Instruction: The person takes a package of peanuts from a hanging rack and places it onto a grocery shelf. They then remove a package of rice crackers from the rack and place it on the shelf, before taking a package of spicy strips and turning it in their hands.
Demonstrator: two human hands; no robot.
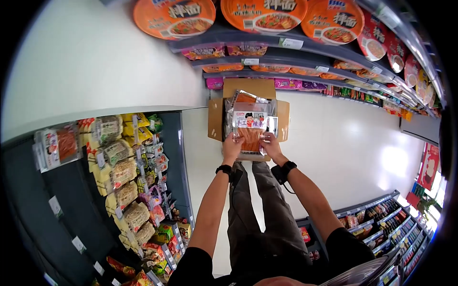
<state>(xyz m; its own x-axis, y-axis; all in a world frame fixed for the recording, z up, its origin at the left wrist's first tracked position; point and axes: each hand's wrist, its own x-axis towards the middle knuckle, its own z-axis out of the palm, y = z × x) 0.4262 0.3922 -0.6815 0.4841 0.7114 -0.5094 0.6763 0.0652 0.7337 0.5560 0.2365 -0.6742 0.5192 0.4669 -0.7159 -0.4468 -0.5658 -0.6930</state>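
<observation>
A clear-fronted snack packet [250, 125] with a white label and orange-red strips inside is held between my two hands. My left hand [233, 146] grips its lower left edge, and my right hand [270, 145] grips its lower right edge. Below the packet is an open cardboard box [215, 119] on the floor, its flaps spread outward. More packets [246, 97] of the same kind lie in the box, partly hidden by the held one. Both wrists wear black bands with cables.
Left stands a dark shelf unit [64, 190] with bagged snacks [125, 172] and a similar packet [59, 147] at its upper left. Shelves of orange noodle bowls [265, 14] run along the top. Another stocked rack [391, 226] stands lower right. The pale floor [334, 138] extends right of the box.
</observation>
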